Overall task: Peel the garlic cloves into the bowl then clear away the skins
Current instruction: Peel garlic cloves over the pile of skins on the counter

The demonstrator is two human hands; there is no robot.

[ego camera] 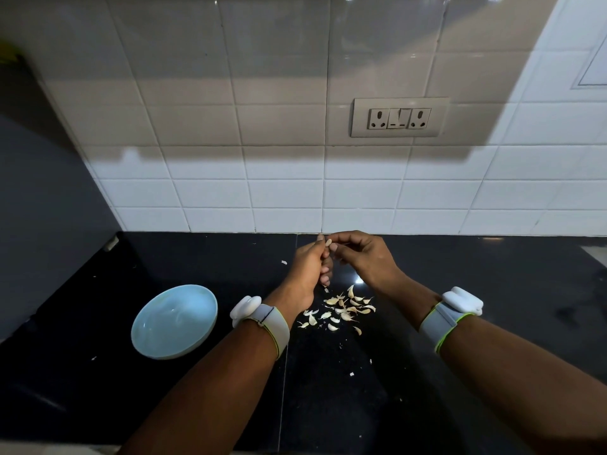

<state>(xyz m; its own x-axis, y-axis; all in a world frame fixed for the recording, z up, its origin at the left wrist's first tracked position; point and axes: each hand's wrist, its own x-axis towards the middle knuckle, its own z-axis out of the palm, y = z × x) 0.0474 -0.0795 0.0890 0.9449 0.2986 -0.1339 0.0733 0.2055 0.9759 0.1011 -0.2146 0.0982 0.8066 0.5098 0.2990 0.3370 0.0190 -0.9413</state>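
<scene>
Head view shows a single garlic clove [327, 242] held up over the back part of the black worktop [460, 274], close to the tiled wall [285, 192]. Both hands meet on it: the left hand [307, 270] has its fingers curled with the clove pinched at the tips, and the right hand [363, 254] pinches the same clove from the other side between thumb and forefinger, its other fingers bent in. Whether any skin has come off this clove is too small to tell. Below the hands, toward the middle of the worktop, lies a loose scatter of garlic pieces [341, 310], pale cloves and papery skins mixed together; which are which cannot be told apart. A few tiny white flecks [351, 374] lie apart from the scatter, nearer the front edge. A light blue bowl [174, 321] stands to the left of the scatter, well apart from it, beside the left forearm; nothing clear shows inside it. Each wrist carries a grey band with a white device, one on the left wrist [259, 318] and one on the right wrist [455, 310]. On the wall above the worktop sits a socket plate [400, 117] with two outlets and switches between them.
</scene>
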